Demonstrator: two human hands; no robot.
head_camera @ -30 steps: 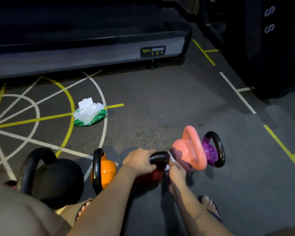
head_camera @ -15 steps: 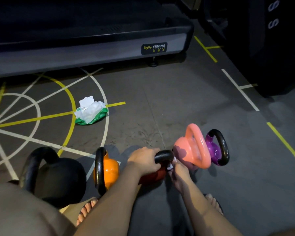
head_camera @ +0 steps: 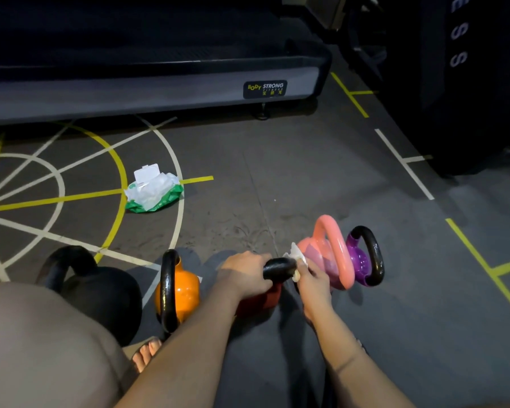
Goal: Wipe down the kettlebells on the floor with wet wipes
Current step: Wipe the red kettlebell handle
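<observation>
Left grip (head_camera: 245,275) is curled round the black handle of the red kettlebell (head_camera: 265,300) and seems to steady it, while right grip (head_camera: 312,279) pinches a crumpled white wipe (head_camera: 296,256) against the handle's right end, about where it bends down toward the body. That bell stands on the floor (head_camera: 306,187) close in front of the person, the middle one of a row of five. To its left are the orange kettlebell (head_camera: 186,290) and then the large black kettlebell (head_camera: 106,287). To its right is the pink kettlebell (head_camera: 330,254), with the purple kettlebell (head_camera: 362,260) just behind that. Whether any of them touch I cannot tell. The step in hand looks like wiping the red bell's handle. Its body is mostly hidden under the left forearm, so how much of it has been cleaned cannot be judged. Left grip covers much of the handle, so the next move probably calls for it to shift or let go, letting the wipe run the full length of the bar and then down over the red body. The bell should stay braced so it does not rock into the pink one. The wipes pack (head_camera: 153,191) lies with its lid up, well apart from the row, further out on the floor to the left, over a yellow arc. Fetching a fresh wipe would mean a reach away from the bells.
</observation>
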